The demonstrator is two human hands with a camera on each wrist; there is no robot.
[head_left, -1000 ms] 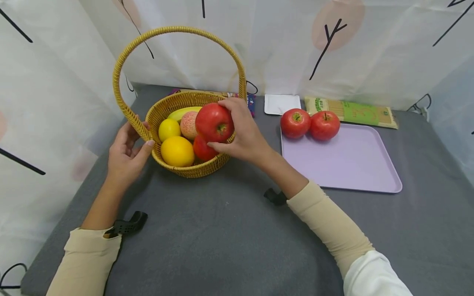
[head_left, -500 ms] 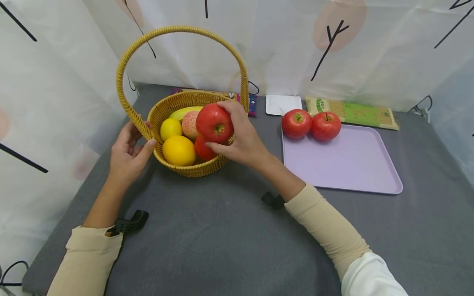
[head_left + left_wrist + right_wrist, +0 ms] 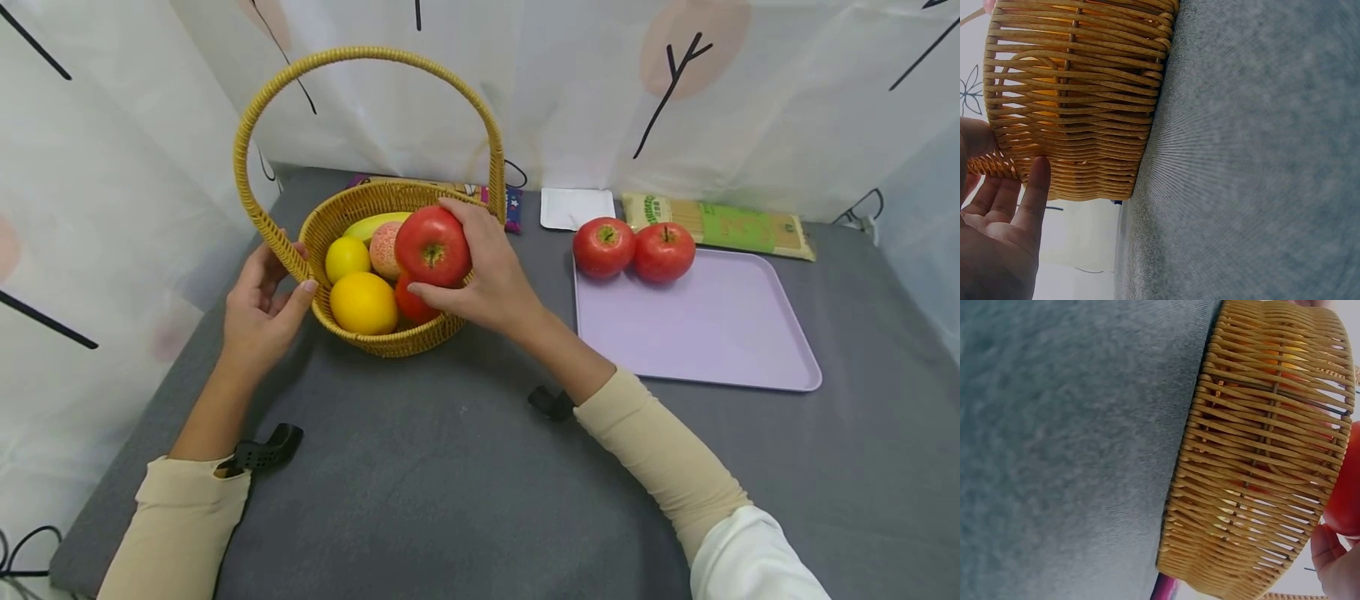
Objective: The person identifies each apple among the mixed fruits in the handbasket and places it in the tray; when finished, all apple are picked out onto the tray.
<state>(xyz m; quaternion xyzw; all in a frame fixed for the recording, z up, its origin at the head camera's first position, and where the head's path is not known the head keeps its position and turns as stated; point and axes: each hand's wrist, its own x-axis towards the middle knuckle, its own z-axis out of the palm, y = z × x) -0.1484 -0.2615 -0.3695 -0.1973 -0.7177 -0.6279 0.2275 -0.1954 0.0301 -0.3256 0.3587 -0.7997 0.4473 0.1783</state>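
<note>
A yellow wicker basket [image 3: 390, 344] with a tall arched handle stands on the grey table at the left. My left hand [image 3: 260, 321] holds it at the base of the handle, thumb by the rim; in the left wrist view its fingers [image 3: 1037, 187] meet the woven side. With my right hand [image 3: 491, 271] I grip a red apple [image 3: 433, 247] over the basket's right part. Inside lie an orange [image 3: 363, 303], a lemon [image 3: 347, 258], a peach [image 3: 384, 250], a banana [image 3: 372, 225] and another red fruit [image 3: 414, 302], partly hidden under the held apple.
A lilac tray [image 3: 697, 325] lies to the right, with two red apples [image 3: 603, 247] at its back left corner. Behind it are a green and tan noodle packet [image 3: 720, 225] and a white square packet [image 3: 576, 208]. A colourful packet [image 3: 513, 210] lies behind the basket.
The apple in my right hand has turned slightly, its stem hollow now nearer the middle. Both hands stay at the basket. The whole view has shifted a little.
</note>
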